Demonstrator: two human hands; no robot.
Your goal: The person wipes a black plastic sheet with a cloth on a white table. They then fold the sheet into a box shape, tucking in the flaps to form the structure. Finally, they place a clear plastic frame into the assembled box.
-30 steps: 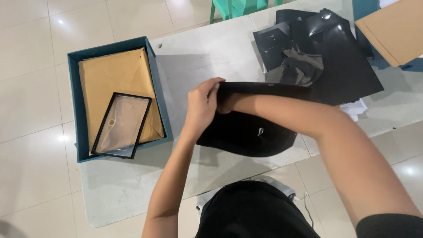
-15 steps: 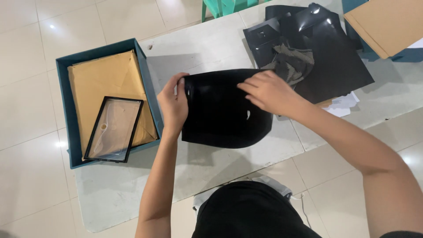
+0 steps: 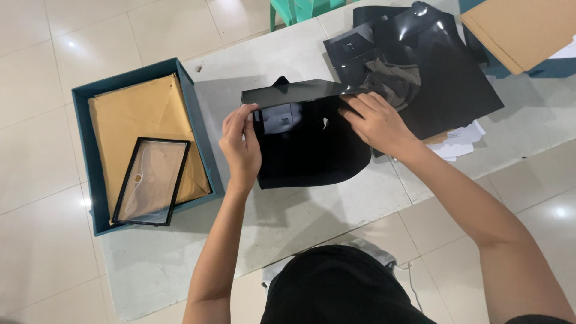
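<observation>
Left hand (image 3: 241,146): you pinch the black sheet (image 3: 306,141) edge, keeping it steady.
Right hand (image 3: 377,123): you probably grip the far fold.

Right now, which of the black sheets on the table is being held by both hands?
The folded black sheet in the middle: left hand and right hand grip its edges. The other black sheets lie untouched behind it.

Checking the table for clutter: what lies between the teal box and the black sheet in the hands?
In the head view, only bare white tabletop lies between the teal box and the black sheet; the left hand grips the sheet's near edge.
</observation>
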